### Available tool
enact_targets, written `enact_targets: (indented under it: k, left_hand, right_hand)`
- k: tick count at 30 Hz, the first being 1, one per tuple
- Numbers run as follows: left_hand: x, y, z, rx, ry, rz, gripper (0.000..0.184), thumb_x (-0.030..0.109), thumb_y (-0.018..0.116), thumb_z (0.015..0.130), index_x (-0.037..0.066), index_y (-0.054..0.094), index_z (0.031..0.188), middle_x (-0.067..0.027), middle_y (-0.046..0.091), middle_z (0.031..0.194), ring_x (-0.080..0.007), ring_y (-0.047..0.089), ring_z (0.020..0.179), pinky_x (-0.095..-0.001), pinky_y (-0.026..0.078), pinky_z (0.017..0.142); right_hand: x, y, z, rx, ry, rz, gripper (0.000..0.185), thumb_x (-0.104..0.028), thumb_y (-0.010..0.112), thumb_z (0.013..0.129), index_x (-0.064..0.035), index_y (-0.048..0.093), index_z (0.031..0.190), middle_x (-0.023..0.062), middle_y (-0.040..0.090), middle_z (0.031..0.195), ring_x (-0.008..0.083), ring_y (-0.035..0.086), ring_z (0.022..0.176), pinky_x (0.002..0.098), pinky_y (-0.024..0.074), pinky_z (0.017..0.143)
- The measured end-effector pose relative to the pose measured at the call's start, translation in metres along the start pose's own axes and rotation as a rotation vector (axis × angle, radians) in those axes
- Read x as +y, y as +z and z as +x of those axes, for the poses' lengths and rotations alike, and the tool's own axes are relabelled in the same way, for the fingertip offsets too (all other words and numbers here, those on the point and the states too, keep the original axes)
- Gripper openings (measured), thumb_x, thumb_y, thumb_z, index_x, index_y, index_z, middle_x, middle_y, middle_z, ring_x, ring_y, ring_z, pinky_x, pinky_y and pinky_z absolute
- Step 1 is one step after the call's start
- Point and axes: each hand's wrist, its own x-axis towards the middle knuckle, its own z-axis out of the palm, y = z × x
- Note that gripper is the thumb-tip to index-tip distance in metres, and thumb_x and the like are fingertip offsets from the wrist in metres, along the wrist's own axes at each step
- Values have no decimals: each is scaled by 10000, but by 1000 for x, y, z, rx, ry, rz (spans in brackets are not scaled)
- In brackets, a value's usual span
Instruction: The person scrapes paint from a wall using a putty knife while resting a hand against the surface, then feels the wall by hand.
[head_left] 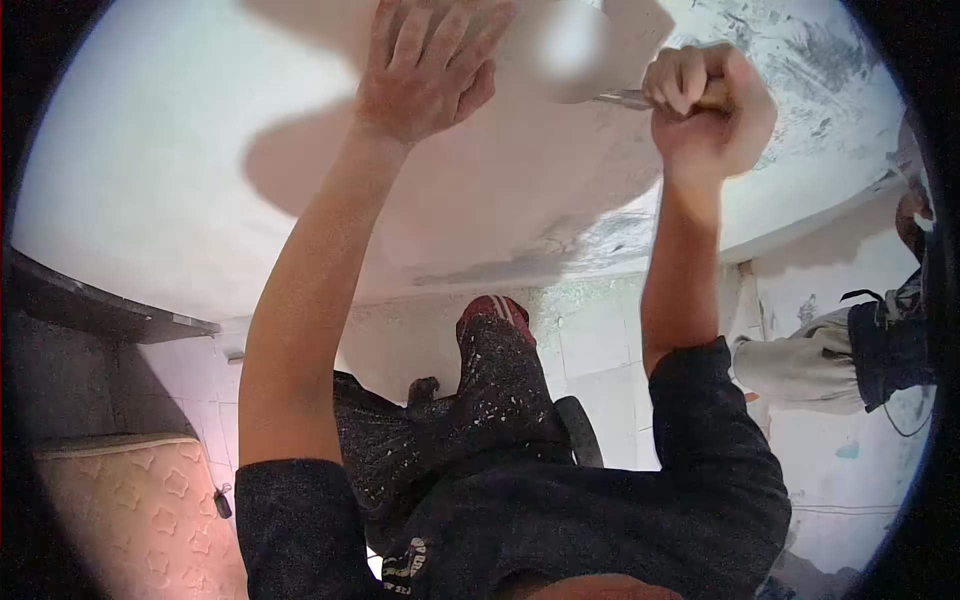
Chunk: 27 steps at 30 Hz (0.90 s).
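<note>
My left hand (430, 75) is open, its fingers stretched out over the pale wall surface (160, 130); I cannot tell how firmly it touches. My right hand (712, 105) is closed in a fist around a wooden-handled tool (716, 96). A metal shank (625, 98) comes out of the fist toward the left. It runs to a blurred, rounded white shape (572, 45), whose kind I cannot make out. Shadows of the arms fall on the surface. Grey smears mark it around and to the right of my right hand.
Below are my dark, paint-flecked trousers (505, 390) and a red shoe (497, 312) near the wall's foot. A dark ledge (110, 308) juts in at left, above a patterned mattress-like pad (130, 510). Light clothing of another person (810, 362) shows at right, over pale tiles (600, 400).
</note>
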Motion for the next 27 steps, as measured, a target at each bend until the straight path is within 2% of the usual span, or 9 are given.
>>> enact_targets:
  k: [2,5,8,12,15,19,20,22,27]
  left_hand:
    - [-2,-1,4,-16,-1,-9,490,289,403,916,160,468,1384,-134,461,1389,-375,358,1328,-587,281,1096]
    - [-1,-3,2,-45,-22,-10,495,294,412,910,169,466,1386,-133,468,1383,-376,365,1321,-585,289,1093]
    - [-2,-2,-1,-23,-11,1,503,305,427,904,180,459,1390,-131,461,1387,-376,361,1322,-586,293,1090]
    - [-4,0,0,-49,-34,-10,502,303,442,894,183,471,1381,-132,455,1391,-375,359,1321,-584,293,1092]
    - [-2,-2,1,-1,-7,-3,489,304,440,898,177,490,1368,-134,450,1396,-373,357,1323,-584,288,1096]
    - [-6,2,3,-30,-8,-2,481,314,438,904,173,500,1359,-132,445,1400,-368,356,1326,-589,288,1094]
    - [-3,2,-1,-12,-11,-9,483,315,441,903,172,499,1360,-132,448,1398,-366,360,1324,-590,291,1092]
    - [0,-1,-3,-32,-18,-13,485,315,443,901,172,499,1360,-132,450,1396,-363,364,1321,-585,293,1092]
    - [-3,2,1,-14,-17,-3,494,319,448,896,172,494,1365,-134,452,1394,-363,372,1315,-581,294,1092]
  right_hand:
    - [-20,-1,5,-122,84,465,347,-281,363,918,-130,373,606,10,333,552,147,299,504,293,278,515]
    - [10,-25,20,-726,-150,767,340,-254,340,918,-102,354,615,21,335,547,147,311,487,281,257,468]
    - [25,15,-8,-117,-332,-223,333,-301,373,960,-86,411,708,23,407,567,118,293,457,250,258,443]
    - [-30,-18,-6,-320,-27,540,320,-241,359,888,-98,349,602,23,321,529,157,258,497,319,266,513]
    - [-13,6,-3,-85,118,233,310,-248,361,882,-96,359,612,27,317,523,162,266,512,320,252,516]
    - [-34,-25,3,-431,-34,566,317,-237,349,893,-88,365,614,39,334,531,174,294,530,323,240,518]
    - [-9,-25,0,-198,208,742,327,-246,350,895,-90,354,608,44,352,535,178,306,528,317,235,518]
    - [-9,5,-2,-102,101,111,327,-254,355,888,-84,372,609,54,369,534,171,317,529,310,243,519]
    - [-13,-27,6,-375,18,502,357,-286,376,897,-52,402,630,52,362,555,165,315,536,314,273,529]
